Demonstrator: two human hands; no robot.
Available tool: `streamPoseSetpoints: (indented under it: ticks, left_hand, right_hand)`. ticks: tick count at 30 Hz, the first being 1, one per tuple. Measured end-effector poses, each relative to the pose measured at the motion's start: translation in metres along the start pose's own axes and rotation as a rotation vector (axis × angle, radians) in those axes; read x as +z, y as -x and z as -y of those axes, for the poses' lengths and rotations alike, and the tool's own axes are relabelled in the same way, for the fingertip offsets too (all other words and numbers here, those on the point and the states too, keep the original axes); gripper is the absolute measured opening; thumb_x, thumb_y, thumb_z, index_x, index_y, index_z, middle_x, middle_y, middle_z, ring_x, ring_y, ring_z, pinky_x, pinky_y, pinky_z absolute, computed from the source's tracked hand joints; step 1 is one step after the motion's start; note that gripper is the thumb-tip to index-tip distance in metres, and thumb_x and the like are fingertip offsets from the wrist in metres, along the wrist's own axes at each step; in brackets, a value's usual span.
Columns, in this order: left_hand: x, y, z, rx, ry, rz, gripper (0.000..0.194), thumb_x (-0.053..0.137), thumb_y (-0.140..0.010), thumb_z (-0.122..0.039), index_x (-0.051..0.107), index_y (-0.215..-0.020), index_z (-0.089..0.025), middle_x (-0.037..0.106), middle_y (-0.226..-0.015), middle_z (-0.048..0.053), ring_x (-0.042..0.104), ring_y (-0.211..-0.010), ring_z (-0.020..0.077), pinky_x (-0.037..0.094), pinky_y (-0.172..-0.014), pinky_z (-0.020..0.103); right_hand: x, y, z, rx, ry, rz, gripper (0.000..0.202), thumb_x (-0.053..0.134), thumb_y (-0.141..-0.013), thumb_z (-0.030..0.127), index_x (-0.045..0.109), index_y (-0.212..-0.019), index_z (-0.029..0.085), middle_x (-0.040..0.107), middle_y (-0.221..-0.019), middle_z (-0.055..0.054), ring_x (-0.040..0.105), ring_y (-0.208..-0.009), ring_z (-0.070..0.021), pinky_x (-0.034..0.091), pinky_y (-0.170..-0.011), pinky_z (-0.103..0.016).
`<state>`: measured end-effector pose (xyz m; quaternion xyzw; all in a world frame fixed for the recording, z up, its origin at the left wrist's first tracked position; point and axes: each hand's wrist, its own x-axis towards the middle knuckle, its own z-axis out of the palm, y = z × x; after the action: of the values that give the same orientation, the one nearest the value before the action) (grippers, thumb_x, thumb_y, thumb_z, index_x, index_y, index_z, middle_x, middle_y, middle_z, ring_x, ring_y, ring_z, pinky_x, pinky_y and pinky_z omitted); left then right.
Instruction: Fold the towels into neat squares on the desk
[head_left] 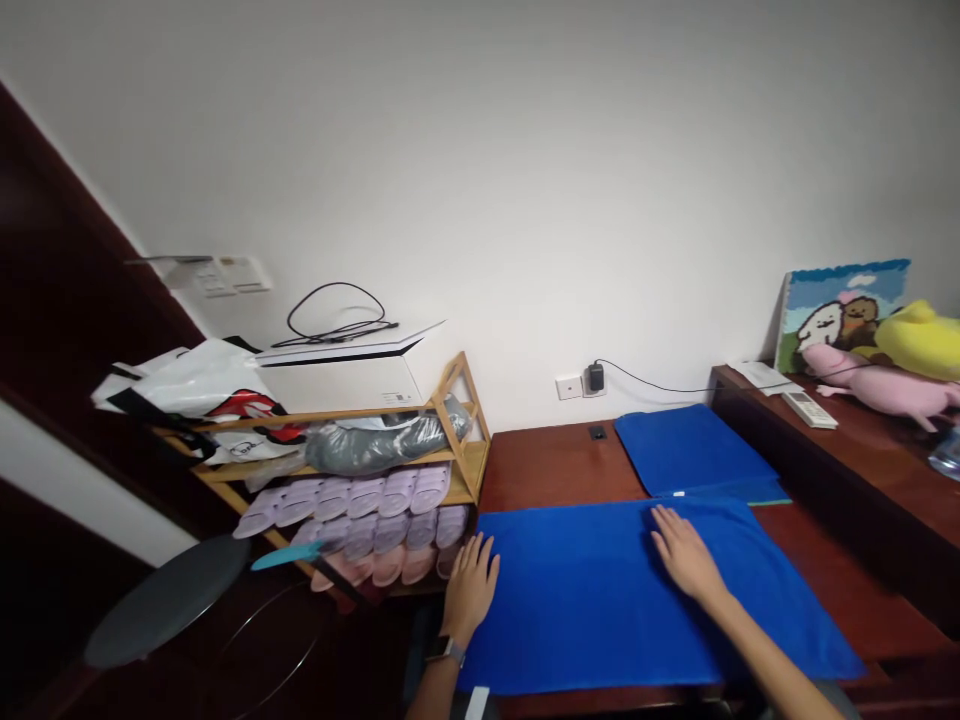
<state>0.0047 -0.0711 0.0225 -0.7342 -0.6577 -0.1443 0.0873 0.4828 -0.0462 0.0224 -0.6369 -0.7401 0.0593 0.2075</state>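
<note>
A blue cloth [585, 600] lies spread flat on the reddish-brown desk [555, 465], with a white tag at its lower left edge. My left hand [471, 585], a watch on its wrist, rests on the cloth's left edge with fingers stretched out. Flat on the cloth's upper right part is my right hand [686, 555], its fingers extended and nothing in them. Behind it, a second blue cloth [690, 450] lies folded near the wall, touching or very close to the spread one.
Left of the desk stands a wooden rack [469, 450] with several purple slippers [367, 495] and a white box [345, 380]. A dark round stool seat [169, 600] is lower left. On the right, a raised surface bears a remote [808, 408] and a pink plush toy [885, 385].
</note>
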Motion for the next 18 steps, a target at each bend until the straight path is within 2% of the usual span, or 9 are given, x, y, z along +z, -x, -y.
streamPoseSetpoints:
  ticks: [2,5,7,9,11,13,15,18]
  left_hand:
    - [0.000,-0.016,-0.007,0.017,0.017,-0.016,0.055,0.030,-0.109,-0.041,0.058,-0.148,-0.017,0.054,-0.158,0.013,0.048,-0.148,0.0276,0.036,-0.124,0.049]
    - [0.008,-0.041,-0.014,0.057,0.050,0.058,0.053,0.033,-0.108,-0.042,0.053,-0.153,-0.022,0.049,-0.162,0.010,0.043,-0.151,0.0266,0.035,-0.125,0.049]
    - [0.017,-0.051,-0.015,0.051,0.059,0.129,0.054,0.036,-0.107,-0.044,0.049,-0.156,-0.024,0.045,-0.165,0.009,0.040,-0.153,0.0275,0.033,-0.126,0.050]
    - [0.027,-0.054,-0.012,0.033,0.060,0.161,0.056,0.036,-0.107,-0.047,0.045,-0.159,-0.027,0.040,-0.168,0.009,0.036,-0.155,0.0285,0.031,-0.126,0.052]
    - [0.035,-0.054,-0.007,0.022,0.055,0.148,0.057,0.036,-0.107,-0.050,0.042,-0.160,-0.030,0.037,-0.170,0.007,0.034,-0.156,0.0288,0.030,-0.126,0.053]
    - [0.041,-0.053,-0.004,0.011,0.045,0.127,0.058,0.036,-0.107,-0.052,0.041,-0.160,-0.032,0.035,-0.170,0.006,0.032,-0.157,0.0292,0.029,-0.126,0.053]
    - [0.044,-0.053,-0.003,0.004,0.038,0.121,0.058,0.037,-0.106,-0.053,0.042,-0.160,-0.031,0.035,-0.171,0.007,0.031,-0.157,0.0299,0.029,-0.126,0.052]
    - [0.047,-0.056,-0.002,0.002,0.033,0.123,0.059,0.039,-0.106,-0.053,0.042,-0.160,-0.030,0.034,-0.171,0.008,0.031,-0.157,0.0310,0.028,-0.126,0.052]
  right_hand:
    - [0.014,-0.027,0.061,-0.106,-0.085,0.090,0.064,0.028,-0.104,0.047,0.048,-0.158,0.020,0.044,-0.164,-0.011,0.036,-0.154,-0.0303,0.027,-0.127,-0.054]
    - [0.038,-0.058,0.139,-0.218,-0.173,0.245,0.065,0.029,-0.105,0.051,0.037,-0.163,0.022,0.034,-0.169,-0.008,0.027,-0.158,-0.0292,0.022,-0.129,-0.053]
    - [0.053,-0.069,0.168,-0.243,-0.185,0.318,0.067,0.029,-0.105,0.053,0.033,-0.165,0.022,0.031,-0.170,-0.008,0.024,-0.159,-0.0292,0.019,-0.129,-0.052]
    - [0.063,-0.073,0.173,-0.258,-0.166,0.340,0.068,0.027,-0.106,0.054,0.031,-0.165,0.021,0.030,-0.170,-0.009,0.023,-0.159,-0.0287,0.018,-0.130,-0.051]
    - [0.069,-0.072,0.155,-0.269,-0.129,0.322,0.068,0.024,-0.107,0.056,0.031,-0.165,0.021,0.030,-0.170,-0.009,0.024,-0.159,-0.0277,0.018,-0.130,-0.051]
    - [0.067,-0.068,0.118,-0.260,-0.079,0.278,0.069,0.022,-0.107,0.057,0.031,-0.165,0.021,0.031,-0.169,-0.009,0.026,-0.158,-0.0271,0.019,-0.130,-0.051]
    - [0.059,-0.060,0.066,-0.217,-0.013,0.221,0.068,0.023,-0.107,0.056,0.032,-0.165,0.020,0.033,-0.168,-0.010,0.028,-0.158,-0.0275,0.021,-0.129,-0.052]
    - [0.035,-0.044,-0.025,-0.094,0.110,0.166,0.067,0.024,-0.107,0.054,0.034,-0.164,0.020,0.036,-0.167,-0.010,0.029,-0.157,-0.0283,0.023,-0.128,-0.054]
